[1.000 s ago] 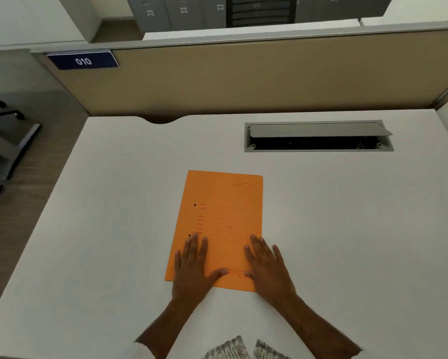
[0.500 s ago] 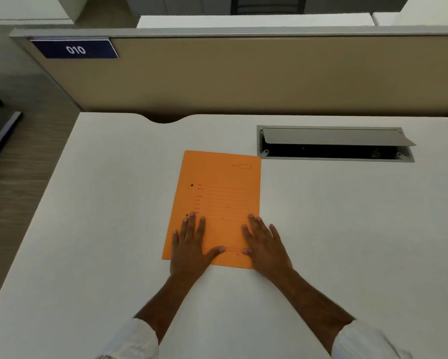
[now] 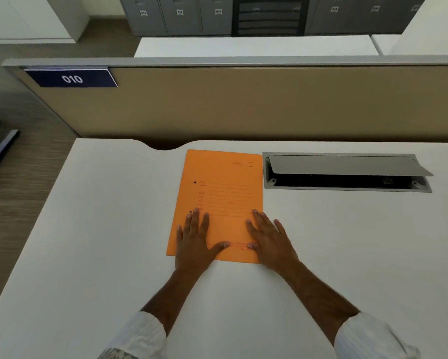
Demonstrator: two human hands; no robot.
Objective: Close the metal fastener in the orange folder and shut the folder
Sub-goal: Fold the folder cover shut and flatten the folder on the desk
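Observation:
The orange folder [image 3: 222,187] lies closed and flat on the white desk [image 3: 101,242], its printed front cover facing up. Two small dark dots show near its left edge. The metal fastener is hidden inside. My left hand [image 3: 194,242] rests palm down on the folder's lower left part, fingers spread. My right hand [image 3: 269,242] lies flat on the lower right corner, partly over the folder's right edge. Neither hand grips anything.
A grey cable tray [image 3: 347,173] with its flap raised sits in the desk right of the folder. A beige partition [image 3: 269,104] with a blue "010" sign [image 3: 72,79] stands behind the desk. Grey lockers [image 3: 181,14] line the far wall.
The view has tilted upward, so the folder and hands sit lower in frame. Both hands stay flat on the folder's lower part.

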